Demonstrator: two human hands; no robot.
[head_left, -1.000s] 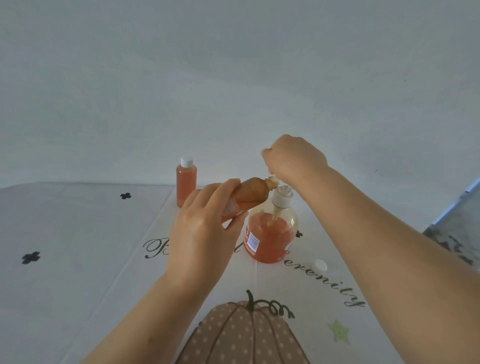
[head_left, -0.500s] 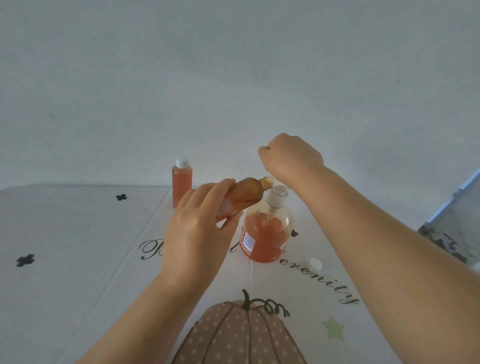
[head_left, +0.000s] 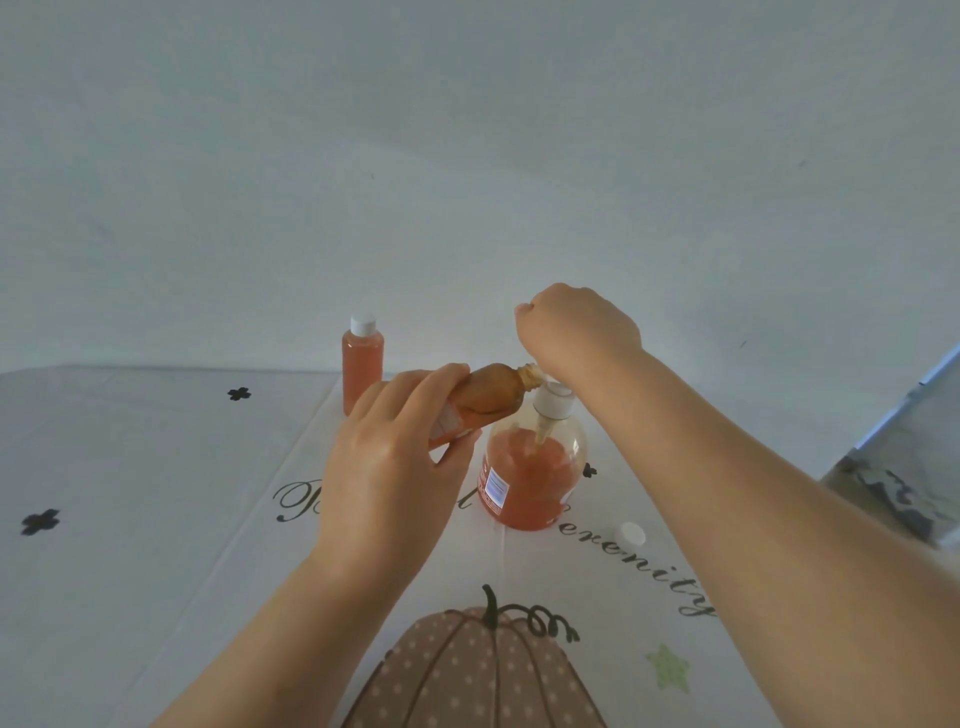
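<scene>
The small orange bottle (head_left: 488, 397) lies tilted almost on its side in the left hand (head_left: 395, 467), fingers and thumb wrapped round its body. Its uncapped neck sits just up and left of the white collar (head_left: 555, 400) of the pump bottle (head_left: 530, 478). The right hand (head_left: 576, 325) hangs directly over the pump bottle, knuckles up and fingers curled downward (what they close on is hidden under the fist, so its hold cannot be told), and its wrist blocks the pump's top. Behind and left of the pump bottle stands a capped orange bottle (head_left: 362, 364), a loose white cap (head_left: 629, 534) lies on the tablecloth (head_left: 156, 467) near its front right, and a pumpkin print (head_left: 478, 670) lies nearer the person.
</scene>
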